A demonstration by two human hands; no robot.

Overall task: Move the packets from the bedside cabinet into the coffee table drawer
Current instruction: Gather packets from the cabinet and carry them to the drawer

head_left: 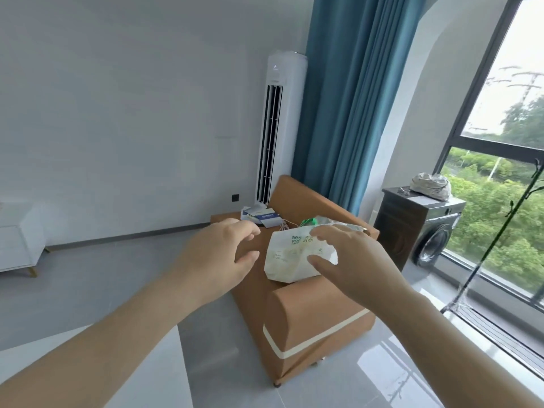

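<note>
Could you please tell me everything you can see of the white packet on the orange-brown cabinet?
The white packet is a soft, plump pack, plastic-looking, with green lettering at its upper left and faint pale print below. It lies tilted on the orange-brown cabinet, in front of a crumpled clear bag. The right hand arches over its right side, thumb across its face; whether it grips yet is unclear. The left hand is apart.

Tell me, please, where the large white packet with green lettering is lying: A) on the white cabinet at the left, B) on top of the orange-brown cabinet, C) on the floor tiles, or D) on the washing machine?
B: the white packet rests on the top of the orange-brown cabinet, well away from the washing machine.
</note>
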